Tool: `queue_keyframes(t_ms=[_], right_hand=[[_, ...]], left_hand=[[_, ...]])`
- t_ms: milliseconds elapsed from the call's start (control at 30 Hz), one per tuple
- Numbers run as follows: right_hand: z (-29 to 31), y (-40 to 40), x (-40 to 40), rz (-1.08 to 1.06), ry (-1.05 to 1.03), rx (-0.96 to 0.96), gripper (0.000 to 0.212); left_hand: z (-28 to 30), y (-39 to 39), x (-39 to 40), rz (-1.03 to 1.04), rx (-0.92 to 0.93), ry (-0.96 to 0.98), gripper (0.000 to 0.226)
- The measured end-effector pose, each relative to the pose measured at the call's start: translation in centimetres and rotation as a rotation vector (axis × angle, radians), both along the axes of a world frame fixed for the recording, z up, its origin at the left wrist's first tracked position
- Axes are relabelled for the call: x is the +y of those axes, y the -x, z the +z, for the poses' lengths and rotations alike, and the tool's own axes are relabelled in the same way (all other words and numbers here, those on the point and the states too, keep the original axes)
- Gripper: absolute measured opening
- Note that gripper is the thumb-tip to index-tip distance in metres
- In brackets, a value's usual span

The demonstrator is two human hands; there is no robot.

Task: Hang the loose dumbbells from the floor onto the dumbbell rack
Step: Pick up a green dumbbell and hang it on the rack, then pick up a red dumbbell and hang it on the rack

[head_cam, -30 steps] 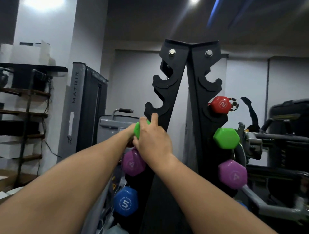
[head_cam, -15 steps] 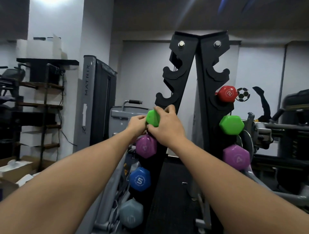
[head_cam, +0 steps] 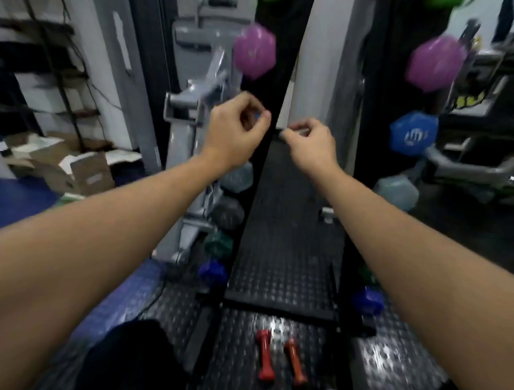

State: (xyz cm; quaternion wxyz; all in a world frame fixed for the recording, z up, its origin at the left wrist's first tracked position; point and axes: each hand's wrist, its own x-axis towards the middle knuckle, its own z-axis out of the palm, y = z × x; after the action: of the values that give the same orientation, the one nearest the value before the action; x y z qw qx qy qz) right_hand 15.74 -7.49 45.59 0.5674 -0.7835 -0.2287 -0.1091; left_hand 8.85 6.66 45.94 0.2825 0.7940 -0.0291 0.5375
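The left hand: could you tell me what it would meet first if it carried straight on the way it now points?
Probably the black rack upright just beyond its curled fingers; the purple dumbbell hangs higher up on that line. The left hand holds nothing. Motion blur and unclear depth make this a guess.

Dim room, heavy motion blur, glare on studded floor (head_cam: 383, 359)

Whole view smeared with motion blur. Green dumbbells (head_cam: 442, 2) cut off by the top edge, and the rack (head_cam: 281, 83) top's out of view. Left hand (head_cam: 236, 130) hides a blue weight behind it.
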Motion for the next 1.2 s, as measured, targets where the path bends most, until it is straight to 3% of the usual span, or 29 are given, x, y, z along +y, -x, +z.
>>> queue_keyframes(t_ms=[233, 367, 467, 700, 867, 1100, 1200], right_hand=[[-14.1, -1.1, 0.5, 0.001, 0.031, 0.379, 0.045], [-23.4, -0.4, -0.2, 0.014, 0.09, 0.571, 0.031], [-31.0, 0.1, -0.9, -0.036, 0.098, 0.689, 0.033], [-46.3, 1.9, -2.9, -0.132, 0.053, 1.051, 0.009], [-55.7, 2.7, -4.4, -0.161, 0.118, 1.214, 0.025], [-59.7, 4.1, -5.5, -0.151, 0.276, 1.275, 0.014], [-60.9, 4.4, -5.7, -0.094, 0.451, 1.3, 0.03]], left_hand=[[-13.7, -0.4, -1.1, -0.033, 0.372, 0.236, 0.027], [-21.5, -0.3, -2.6, -0.036, 0.516, 0.246, 0.023], [-27.4, -0.2, -2.8, -0.039, 0.673, 0.343, 0.019], [-42.0, -0.9, -2.8, -0.093, 1.079, 0.456, 0.018], [-50.5, -2.2, -3.6, -0.098, 1.289, 0.487, 0.014], [-57.4, -3.2, -4.8, -0.043, 1.494, 0.468, 0.028], [-59.2, -3.4, -5.0, -0.045, 1.594, 0.44, 0.043]])
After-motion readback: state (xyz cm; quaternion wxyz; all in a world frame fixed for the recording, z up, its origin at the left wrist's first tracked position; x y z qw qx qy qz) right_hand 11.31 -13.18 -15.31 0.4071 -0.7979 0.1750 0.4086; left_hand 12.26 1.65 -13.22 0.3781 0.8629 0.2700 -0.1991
